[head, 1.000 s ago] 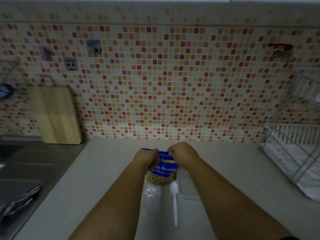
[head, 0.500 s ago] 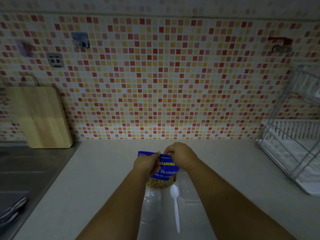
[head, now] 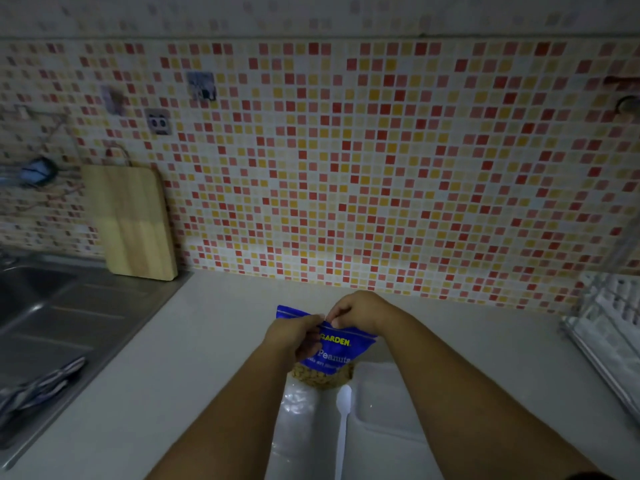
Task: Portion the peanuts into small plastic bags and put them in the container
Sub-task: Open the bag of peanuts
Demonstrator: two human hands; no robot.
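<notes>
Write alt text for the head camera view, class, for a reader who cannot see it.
Both hands, left hand and right hand, pinch the top edge of a blue peanut bag above a pale counter. A white plastic spoon and clear plastic bags lie nearer the viewer; a mosaic tile wall rises behind.

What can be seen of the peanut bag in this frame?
The peanut bag is a glossy blue pouch with yellow "GARDEN" and pale "Peanuts" lettering and a clear lower window showing the nuts. It stands upright on the pale counter, behind a white plastic spoon. The left hand and right hand both pinch its top edge; whether it is open cannot be told.
</notes>
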